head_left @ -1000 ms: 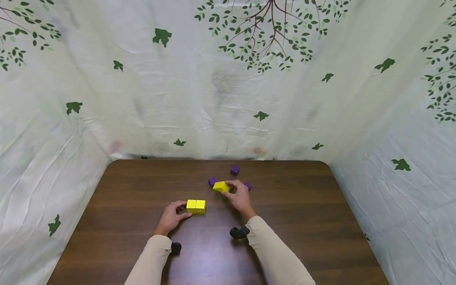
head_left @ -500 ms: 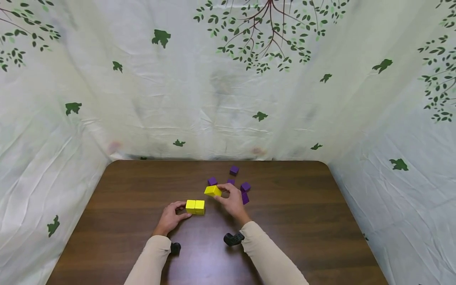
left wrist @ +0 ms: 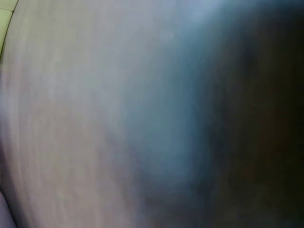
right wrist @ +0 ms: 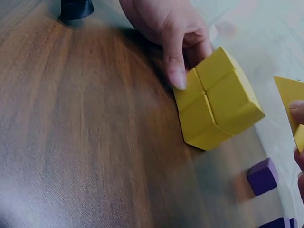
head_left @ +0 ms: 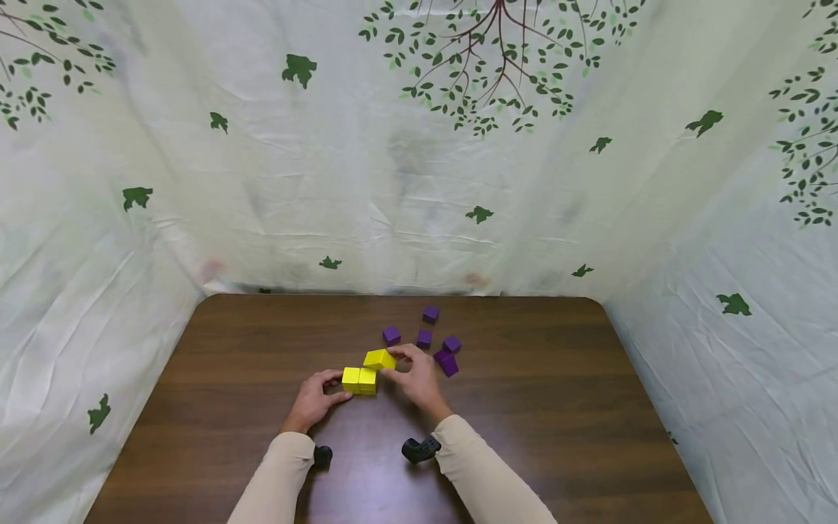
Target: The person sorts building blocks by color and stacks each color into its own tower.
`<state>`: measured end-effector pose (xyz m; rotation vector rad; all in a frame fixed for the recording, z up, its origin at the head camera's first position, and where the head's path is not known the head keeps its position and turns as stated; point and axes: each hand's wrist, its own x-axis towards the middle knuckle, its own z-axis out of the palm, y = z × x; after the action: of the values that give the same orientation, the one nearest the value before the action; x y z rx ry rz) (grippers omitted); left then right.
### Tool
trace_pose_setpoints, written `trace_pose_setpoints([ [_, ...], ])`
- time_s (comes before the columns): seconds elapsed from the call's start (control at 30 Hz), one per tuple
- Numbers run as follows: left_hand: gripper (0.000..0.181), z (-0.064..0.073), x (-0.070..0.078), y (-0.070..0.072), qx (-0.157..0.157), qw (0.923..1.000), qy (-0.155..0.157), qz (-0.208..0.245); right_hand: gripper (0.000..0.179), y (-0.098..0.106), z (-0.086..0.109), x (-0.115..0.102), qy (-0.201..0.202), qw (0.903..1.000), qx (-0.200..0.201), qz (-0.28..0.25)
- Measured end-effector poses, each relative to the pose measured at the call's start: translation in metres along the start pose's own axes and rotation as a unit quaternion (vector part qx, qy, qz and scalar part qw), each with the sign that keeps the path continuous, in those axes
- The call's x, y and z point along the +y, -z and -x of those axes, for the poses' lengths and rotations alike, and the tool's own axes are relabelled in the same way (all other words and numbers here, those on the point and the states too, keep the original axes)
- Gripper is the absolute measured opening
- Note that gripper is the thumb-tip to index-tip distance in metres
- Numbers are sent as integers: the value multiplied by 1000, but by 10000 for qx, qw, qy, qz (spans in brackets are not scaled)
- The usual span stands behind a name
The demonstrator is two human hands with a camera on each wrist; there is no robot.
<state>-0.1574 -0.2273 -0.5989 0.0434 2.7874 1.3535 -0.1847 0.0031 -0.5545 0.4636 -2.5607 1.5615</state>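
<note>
A pair of yellow blocks (head_left: 358,380) stands side by side on the table; in the right wrist view the yellow blocks (right wrist: 216,102) show seams both across and down. My left hand (head_left: 316,400) holds them at the left end, its thumb on the near side and its fingers toward the back. Just behind their right end, my right hand (head_left: 415,380) pinches another yellow block (head_left: 377,359) between thumb and fingers. That held block (right wrist: 289,95) is cut off at the right edge of the right wrist view. The left wrist view is mostly blurred, with a yellow corner (left wrist: 4,28) at top left.
Several purple blocks lie behind and right of my right hand, among them a far one (head_left: 431,314), a left one (head_left: 390,335) and a near one (head_left: 448,363). The brown wooden table (head_left: 563,407) ends at a leaf-printed cloth (head_left: 406,247).
My right hand has moved left and nearer with its yellow block, toward the yellow pair, uncovering more purple blocks. My left hand and the pair have stayed in place.
</note>
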Motion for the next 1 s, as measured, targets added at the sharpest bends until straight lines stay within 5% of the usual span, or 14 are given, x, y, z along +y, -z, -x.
trace_pose_setpoints([
  [1.0,38,-1,-4,0,-106,9999,27,37,32,-29,4,-16,280,9986,-451,81],
])
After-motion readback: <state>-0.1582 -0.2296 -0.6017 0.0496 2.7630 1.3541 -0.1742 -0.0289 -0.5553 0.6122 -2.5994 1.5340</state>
